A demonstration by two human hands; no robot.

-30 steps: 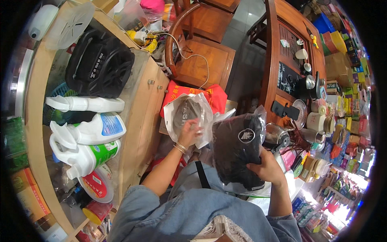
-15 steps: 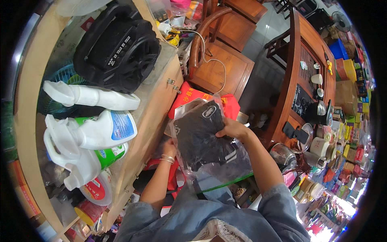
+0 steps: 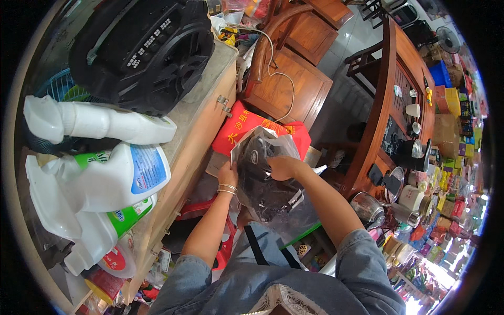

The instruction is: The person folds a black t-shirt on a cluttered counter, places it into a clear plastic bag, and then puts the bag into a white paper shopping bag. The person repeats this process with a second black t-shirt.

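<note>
A clear plastic bag [image 3: 307,212] with a green strip along its lower edge is in front of my body. Inside it sits a folded black cloth item [image 3: 262,194] with a pale oval emblem. My left hand [image 3: 228,174], two bangles at its wrist, is closed on the bag's left edge near the top. Over the upper right part of the black cloth, my right hand [image 3: 283,168] has its fingers curled in against it; its fingertips are partly hidden, and I cannot tell whether they are inside the plastic. Directly behind is a red bag [image 3: 223,137] with yellow print.
Left, a wooden cabinet [image 3: 197,152] bears white spray bottles [image 3: 126,173] and a large black plastic-cased device [image 3: 152,58]. Ahead stands a wooden chair [image 3: 294,86]. A tea table [image 3: 375,118] with cups and a glass kettle [image 3: 367,207] runs along the right, before crowded shelves.
My left hand has risen from beside the bag to its upper left edge. The bag now tilts with its top gaping, and my right hand has moved slightly left over the black cloth.
</note>
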